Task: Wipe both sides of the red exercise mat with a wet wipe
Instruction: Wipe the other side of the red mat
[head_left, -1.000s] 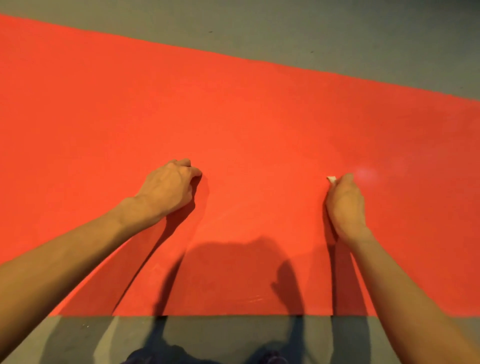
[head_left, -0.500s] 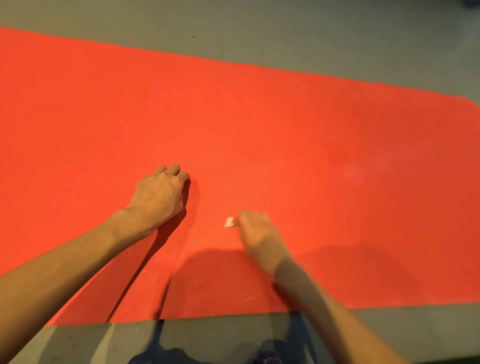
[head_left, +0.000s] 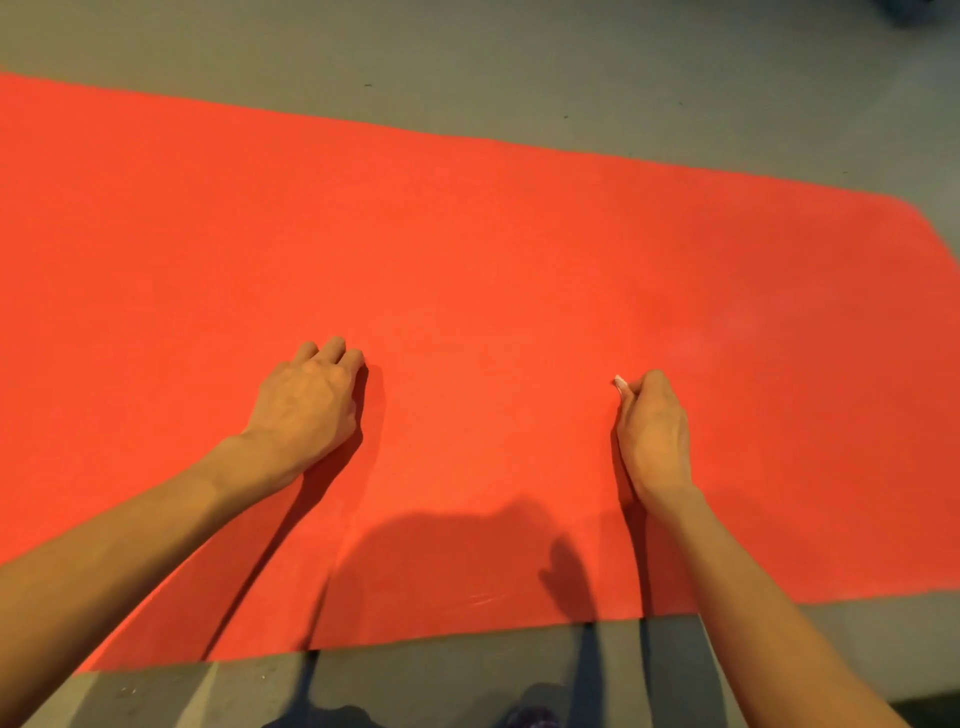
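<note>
Shows the red exercise mat (head_left: 467, 249) lying flat on the grey floor (head_left: 519, 62), spanning the view from 9 to 3 o'clock, with bare floor at 12 and at 6 o'clock. Sets the left hand (head_left: 306, 405) at about 8 o'clock from the mat's middle, fingers curled under, leaning on the mat and holding nothing. Sets the right hand (head_left: 654, 426) at about 4 o'clock, resting on the mat, fingers bunched and pinching the wet wipe (head_left: 619, 383), with only a small white corner peeking out at the hand's 11 o'clock (rest of the wipe hidden inside the grip). Judged as mid-wipe on the upward face, with the underside probably not yet done. To do this step well: spread the wipe under flatter fingers rather than keeping it balled, press evenly, and sweep in long overlapping lanes from 9 toward 3 o'clock. Hold the mat down with the bracing hand to stop creeping or rucking. Reach the far edge at 12 o'clock and the rounded corner at 2 o'clock, and refold to a clean face once soiled. Count: one mat, one wipe, two hands, one mat face visible.
</note>
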